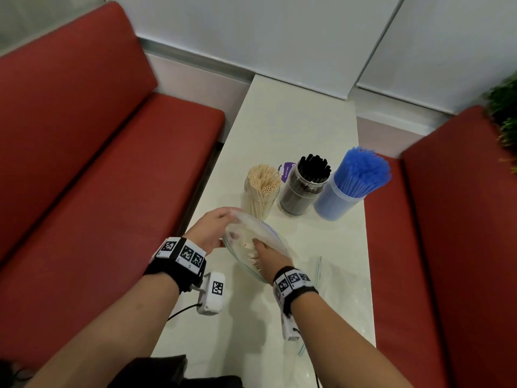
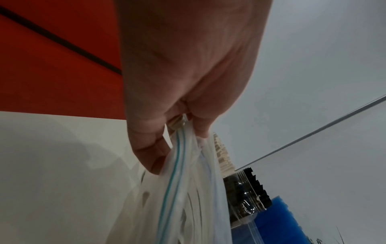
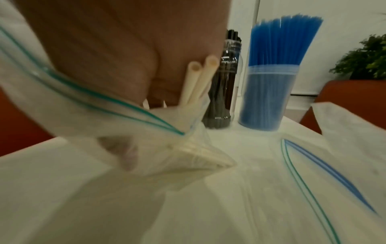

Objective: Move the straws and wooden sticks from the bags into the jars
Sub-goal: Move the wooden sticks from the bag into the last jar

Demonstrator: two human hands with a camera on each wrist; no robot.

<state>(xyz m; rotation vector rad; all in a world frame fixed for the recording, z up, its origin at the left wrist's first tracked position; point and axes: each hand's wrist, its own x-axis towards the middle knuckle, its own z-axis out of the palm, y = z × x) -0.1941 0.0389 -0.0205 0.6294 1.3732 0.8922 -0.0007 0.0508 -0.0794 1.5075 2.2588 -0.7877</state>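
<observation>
A clear zip bag [image 1: 253,239] with cream straws inside stands open near the table's left edge. My left hand [image 1: 214,228] pinches the bag's rim [image 2: 179,148] and holds the mouth up. My right hand [image 1: 265,257] reaches into the bag and grips a few cream straws [image 3: 198,79]. Behind the bag stand three jars: one with cream straws [image 1: 261,189], one with black straws [image 1: 305,189], one with blue straws [image 1: 349,186]. The right fingertips are hidden by the bag's plastic.
An empty zip bag [image 1: 333,281] lies flat on the white table [image 1: 293,121] to the right of my right hand. Red benches [image 1: 98,163] flank the table on both sides. A purple label [image 1: 286,170] lies behind the jars, and a plant [image 1: 503,113] is at far right.
</observation>
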